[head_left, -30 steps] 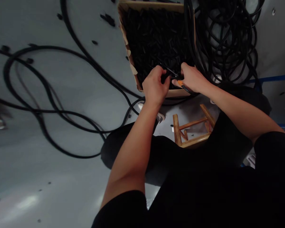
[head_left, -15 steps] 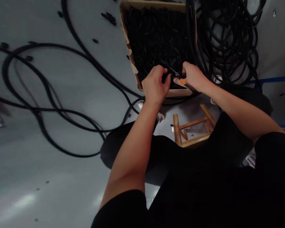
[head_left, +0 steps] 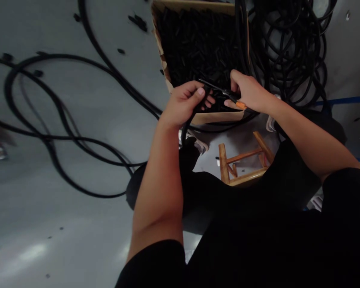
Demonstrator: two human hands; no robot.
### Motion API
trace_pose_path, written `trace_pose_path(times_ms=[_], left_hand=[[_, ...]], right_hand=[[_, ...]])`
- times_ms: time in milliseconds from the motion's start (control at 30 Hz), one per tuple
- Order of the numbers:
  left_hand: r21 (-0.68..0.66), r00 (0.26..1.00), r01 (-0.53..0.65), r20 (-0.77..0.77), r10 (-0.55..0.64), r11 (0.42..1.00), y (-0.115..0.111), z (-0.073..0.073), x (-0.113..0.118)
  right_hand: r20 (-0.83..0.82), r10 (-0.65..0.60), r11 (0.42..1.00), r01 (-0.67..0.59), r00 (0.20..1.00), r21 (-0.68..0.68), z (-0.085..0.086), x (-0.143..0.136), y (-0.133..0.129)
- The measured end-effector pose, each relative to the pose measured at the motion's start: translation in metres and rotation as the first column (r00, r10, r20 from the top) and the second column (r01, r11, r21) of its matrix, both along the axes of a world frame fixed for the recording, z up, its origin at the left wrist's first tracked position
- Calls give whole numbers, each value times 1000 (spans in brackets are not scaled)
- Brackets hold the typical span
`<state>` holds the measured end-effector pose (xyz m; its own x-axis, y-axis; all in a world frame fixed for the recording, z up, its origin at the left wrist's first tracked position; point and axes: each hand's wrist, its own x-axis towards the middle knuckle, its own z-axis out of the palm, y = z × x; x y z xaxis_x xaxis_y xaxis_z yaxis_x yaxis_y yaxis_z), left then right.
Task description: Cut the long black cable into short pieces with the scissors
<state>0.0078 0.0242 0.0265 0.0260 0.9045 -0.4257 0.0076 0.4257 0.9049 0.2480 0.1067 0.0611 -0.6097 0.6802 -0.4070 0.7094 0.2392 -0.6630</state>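
Over the near edge of a cardboard box (head_left: 219, 117), my left hand (head_left: 186, 102) is closed around a black rubber hose (head_left: 186, 130) that hangs down below the palm. My right hand (head_left: 250, 92) grips scissors (head_left: 228, 94) with black and orange handles. Their blades point left, close to the hose end at my left fingers; whether they touch it I cannot tell. Inside the box lie many short black pieces (head_left: 198, 48), heaped beneath both hands. Part of the scissor handles is hidden by my right hand.
Long black hose (head_left: 78, 139) loops over the grey floor on the left. A tangled hose pile (head_left: 291, 52) lies right of the box. Between my legs stands a wooden stool (head_left: 243, 155). Small black scraps (head_left: 138, 23) dot the floor.
My left hand has moved left and turned, so its thumb and the hose now show. My right hand has shifted slightly right with the scissors.
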Motion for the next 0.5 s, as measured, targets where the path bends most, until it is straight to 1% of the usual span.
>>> trace_pose_path(times_ms=[67, 167, 233, 300, 400, 500], left_hand=[[-41, 999, 6, 42, -4, 999, -1, 1, -1], [-94, 991, -38, 120, 50, 995, -2, 1, 2], [-109, 985, -62, 152, 78, 992, -3, 0, 3], [-122, 982, -59, 169, 79, 991, -3, 0, 1], [-138, 979, -15, 200, 43, 990, -4, 0, -3], [-129, 971, 75, 233, -43, 989, -6, -1, -5]], right_hand=[[0, 10, 1000, -10, 1000, -16, 3, 0, -1], [10, 2, 1000, -2, 1000, -21, 9, -1, -3], [9, -3, 1000, 3, 1000, -27, 13, -1, -3], [4, 1, 999, -1, 1000, -45, 16, 0, -3], [-20, 6, 998, -7, 1000, -60, 17, 2, -3], [-68, 15, 997, -20, 998, -76, 12, 1, -5]])
